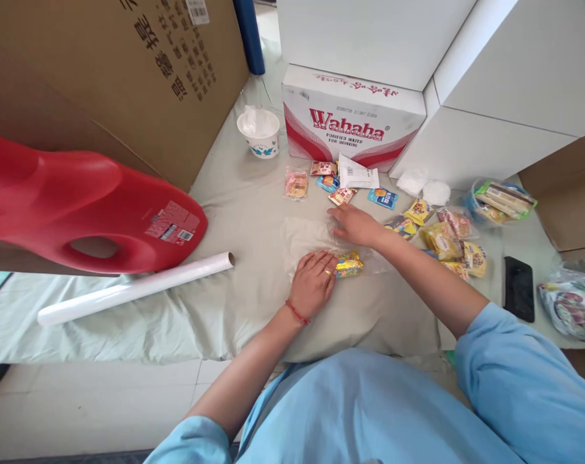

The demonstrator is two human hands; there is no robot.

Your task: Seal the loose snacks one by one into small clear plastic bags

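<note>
My left hand [314, 280] lies flat, fingers spread, on a sheet of clear plastic wrap [302, 237] spread over the pale green cloth [234, 212]. Its fingertips touch a small yellow snack packet [349, 264] lying on the wrap. My right hand [355, 224] reaches across above it, fingers stretched out flat on the far edge of the wrap, close to a small red and yellow packet [341, 196]. Neither hand grips anything.
A roll of wrap [132, 289] and a red plastic stool [79, 206] lie at left. A Wahaha water carton [350, 119], a paper cup [259, 132], several loose snack packets [442, 241], a black phone [518, 287] and bagged snacks [501, 200] surround the hands.
</note>
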